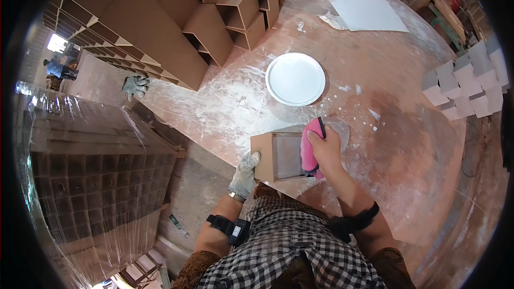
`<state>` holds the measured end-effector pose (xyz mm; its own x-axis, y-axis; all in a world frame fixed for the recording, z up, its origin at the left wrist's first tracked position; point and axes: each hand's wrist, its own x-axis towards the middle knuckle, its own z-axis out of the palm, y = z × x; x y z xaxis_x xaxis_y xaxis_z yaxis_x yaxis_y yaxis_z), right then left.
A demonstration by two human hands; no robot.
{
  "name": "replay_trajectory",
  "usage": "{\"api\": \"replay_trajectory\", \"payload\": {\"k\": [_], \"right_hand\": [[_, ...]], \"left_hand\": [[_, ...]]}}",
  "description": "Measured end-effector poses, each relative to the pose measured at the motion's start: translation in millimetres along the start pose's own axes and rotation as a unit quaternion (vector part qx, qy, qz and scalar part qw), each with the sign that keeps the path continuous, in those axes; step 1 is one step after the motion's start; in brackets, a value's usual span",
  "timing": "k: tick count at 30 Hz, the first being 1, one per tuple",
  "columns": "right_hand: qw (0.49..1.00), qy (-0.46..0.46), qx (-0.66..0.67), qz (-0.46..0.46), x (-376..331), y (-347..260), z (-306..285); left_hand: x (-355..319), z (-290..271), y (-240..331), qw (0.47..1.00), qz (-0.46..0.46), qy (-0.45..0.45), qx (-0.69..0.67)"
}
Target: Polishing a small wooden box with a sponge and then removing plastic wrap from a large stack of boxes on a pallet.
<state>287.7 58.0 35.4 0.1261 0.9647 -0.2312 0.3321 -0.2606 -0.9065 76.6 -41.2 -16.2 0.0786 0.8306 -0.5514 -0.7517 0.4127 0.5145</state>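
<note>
The person stands at a dusty brown table (396,128) and works on a small open box (278,156) lying near its near edge. The left hand (245,174), in a grey glove, grips the box's left wall, fingers curled over the corner. The bare right hand (325,147) presses a pink sponge (308,150) against the box's right side, fingers closed over the sponge's far end, where a black strip shows. The box's open face points up and shows a pale inner panel.

Just beyond the box sits a round white plate (295,79). Farther off, at the far right, lies a white sheet (367,14). Stacked brown boxes (176,16) fill the far left of the table, and a spare grey glove (135,84) lies beside them at the left edge. A row of pale blocks (466,85) lines the right side. Left of the table stands a plastic-wrapped pallet of boxes (96,171).
</note>
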Motion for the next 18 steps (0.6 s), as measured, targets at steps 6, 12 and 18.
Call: {"api": "replay_trajectory", "payload": {"k": [6, 12, 18], "right_hand": [[0.991, -0.092, 0.033, 0.088, 9.9, -26.3, 20.8], [0.951, -0.121, -0.171, -0.226, -21.6, -81.9, 30.9], [0.939, -0.139, -0.28, -0.144, 9.4, -63.2, -1.1]], "left_hand": [[-3.3, 1.4, -4.0, 1.0, 0.002, 0.011, -0.013], [-7.5, 20.1, -2.0, 0.999, 0.02, -0.029, -0.03], [-12.8, 30.2, 1.7, 0.999, 0.019, -0.028, -0.04]]}}
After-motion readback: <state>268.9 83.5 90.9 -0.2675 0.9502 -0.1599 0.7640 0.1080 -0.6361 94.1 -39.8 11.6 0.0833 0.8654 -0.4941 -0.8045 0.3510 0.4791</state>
